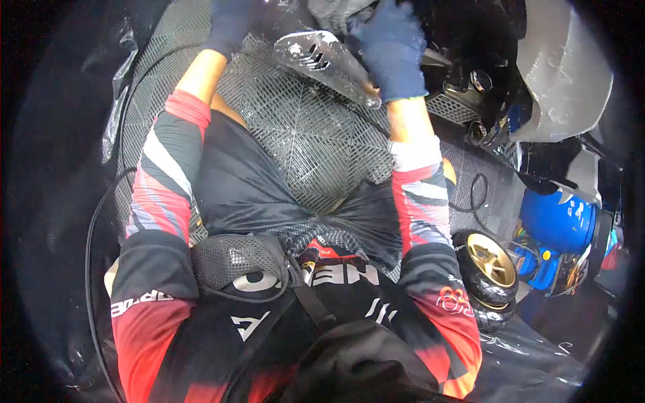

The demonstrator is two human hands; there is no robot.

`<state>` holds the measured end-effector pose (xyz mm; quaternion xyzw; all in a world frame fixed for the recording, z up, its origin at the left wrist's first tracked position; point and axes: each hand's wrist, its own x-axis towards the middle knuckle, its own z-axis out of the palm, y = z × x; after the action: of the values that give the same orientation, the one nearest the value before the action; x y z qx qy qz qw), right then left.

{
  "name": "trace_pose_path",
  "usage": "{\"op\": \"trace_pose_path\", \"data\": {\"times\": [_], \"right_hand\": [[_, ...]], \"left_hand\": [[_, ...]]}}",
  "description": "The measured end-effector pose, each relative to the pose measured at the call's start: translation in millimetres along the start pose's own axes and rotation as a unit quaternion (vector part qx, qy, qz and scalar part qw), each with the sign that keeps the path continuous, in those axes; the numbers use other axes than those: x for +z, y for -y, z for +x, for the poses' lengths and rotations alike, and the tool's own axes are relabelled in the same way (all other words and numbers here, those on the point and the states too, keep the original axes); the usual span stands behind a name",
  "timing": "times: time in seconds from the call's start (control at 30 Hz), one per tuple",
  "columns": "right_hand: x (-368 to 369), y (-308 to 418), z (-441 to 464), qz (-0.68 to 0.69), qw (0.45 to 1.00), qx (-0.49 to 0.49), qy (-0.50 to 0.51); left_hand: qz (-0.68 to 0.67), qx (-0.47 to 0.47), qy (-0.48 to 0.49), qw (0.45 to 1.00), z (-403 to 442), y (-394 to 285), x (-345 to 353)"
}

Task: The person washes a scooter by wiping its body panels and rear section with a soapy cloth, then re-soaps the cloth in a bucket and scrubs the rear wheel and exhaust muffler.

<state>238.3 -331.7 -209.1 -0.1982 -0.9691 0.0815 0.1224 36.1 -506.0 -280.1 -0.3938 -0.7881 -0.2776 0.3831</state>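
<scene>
My left hand [232, 27], in a dark blue glove, reaches up to the top edge of the view, where its fingers are cut off. On the other side, my right hand [392, 54] wears a matching glove. It lies over the right side of a dark, scuffed metal plate [327, 67] with several slots, and close to a crumpled grey cloth-like piece [336, 12]. The fingers of this hand are blurred and partly out of sight, so I cannot make out whether they grip the plate or the grey piece.
Black machine parts [463, 94] and a large grey curved panel [564, 74] stand at the upper right. Below them are a blue container [557, 218] and tyres with a gold wheel [490, 260]. A black cable [91, 269] runs along the left over ribbed floor tiles [295, 141].
</scene>
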Motion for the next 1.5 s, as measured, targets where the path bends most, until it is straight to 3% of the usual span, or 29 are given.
{"op": "trace_pose_path", "data": {"times": [0.03,0.07,0.1,0.2,0.27,0.3,0.33,0.37,0.4,0.5,0.6,0.7,0.73,0.77,0.83,0.87,0.93,0.97,1.0,1.03,1.1,1.13,1.17,1.2,1.27,1.37,1.4,1.47,1.5], "right_hand": [[0,-8,0,0.027,0.99,-0.101,-0.092],[7,-14,-3,0.111,0.978,-0.091,-0.15],[16,-21,-10,0.108,0.979,-0.094,-0.147],[25,-37,-43,0.149,0.941,-0.253,-0.167],[29,-51,-54,0.145,0.937,-0.266,-0.172],[32,-57,-56,0.146,0.935,-0.269,-0.182],[29,-49,-54,0.055,0.946,-0.248,-0.2],[30,-37,-48,0.055,0.945,-0.251,-0.2],[34,-24,-39,0.079,0.947,-0.249,-0.185],[48,-12,-6,0.139,0.92,-0.316,-0.185],[19,4,-10,0.058,0.979,-0.195,0.002],[25,-35,-23,-0.078,0.976,-0.187,0.079],[1,-22,-22,-0.084,0.961,-0.187,0.188],[-2,-25,-30,-0.088,0.959,-0.187,0.192],[-2,-38,-39,0.251,0.951,-0.153,0.099],[9,-49,-41,0.274,0.951,-0.132,0.053],[21,-61,-48,0.313,0.946,-0.085,-0.024],[18,-54,-54,0.332,0.94,-0.057,-0.054],[15,-45,-60,0.368,0.925,-0.095,-0.012],[34,-57,-56,0.274,0.947,-0.164,-0.048],[20,-21,-51,0.273,0.952,-0.136,-0.033],[12,-15,-46,0.274,0.953,-0.128,-0.032],[5,-12,-35,0.253,0.958,-0.134,0.004],[-2,-9,-26,0.232,0.962,-0.142,0.039],[-12,7,-15,0.208,0.967,-0.127,0.071],[-4,5,-4,0.198,0.965,-0.108,0.135],[7,-4,-3,0.206,0.96,-0.163,0.1],[5,-11,-8,0.193,0.94,-0.276,0.052],[10,-21,-13,0.194,0.94,-0.277,0.052]], "left_hand": [[0.007,0.029,-0.013,0.999,-1,2,1],[-0.035,0.008,0.023,0.999,2,5,4],[-0.036,0.003,0.021,0.999,-1,4,6],[0.095,0.002,-0.045,0.994,-6,-3,5],[0.105,-0.021,0.058,0.993,-4,-2,-2],[0.109,-0.03,0.056,0.992,-2,-5,-3],[0.004,-0.121,0.032,0.992,2,-9,-2],[-0.102,-0.206,0.007,0.973,5,-8,1],[0.192,-0.046,0.047,0.979,-7,10,24],[0.16,0.023,-0.053,0.985,-8,6,19],[0.24,0.039,-0.064,0.968,-9,1,15],[0.264,0.024,-0.024,0.964,-10,8,19],[0.215,-0.042,0.051,0.974,-7,0,10],[0.213,-0.047,0.052,0.975,-8,-3,5],[-0.013,-0.087,-0.009,0.996,-2,-8,-3],[-0.014,-0.093,-0.013,0.995,5,-13,-13],[-0.231,-0.271,0.06,0.932,16,-24,-31],[-0.227,-0.274,0.057,0.933,18,-31,-38],[-0.267,-0.255,-0.003,0.929,21,-37,-43],[-0.306,-0.233,-0.06,0.921,24,-39,-45],[-0.302,-0.191,-0.098,0.929,19,-25,-20],[-0.107,-0.171,-0.015,0.979,7,-9,6],[0.092,-0.141,0.065,0.984,3,-8,12],[0.087,-0.141,0.064,0.984,1,-8,18],[-0.13,-0.225,-0.069,0.963,6,-19,5],[-0.161,-0.231,-0.103,0.954,3,-26,-11],[-0.16,-0.232,-0.103,0.954,6,-27,-18],[-0.272,-0.276,0.029,0.921,17,-28,-36],[-0.271,-0.276,0.03,0.921,16,-20,-25]]}}
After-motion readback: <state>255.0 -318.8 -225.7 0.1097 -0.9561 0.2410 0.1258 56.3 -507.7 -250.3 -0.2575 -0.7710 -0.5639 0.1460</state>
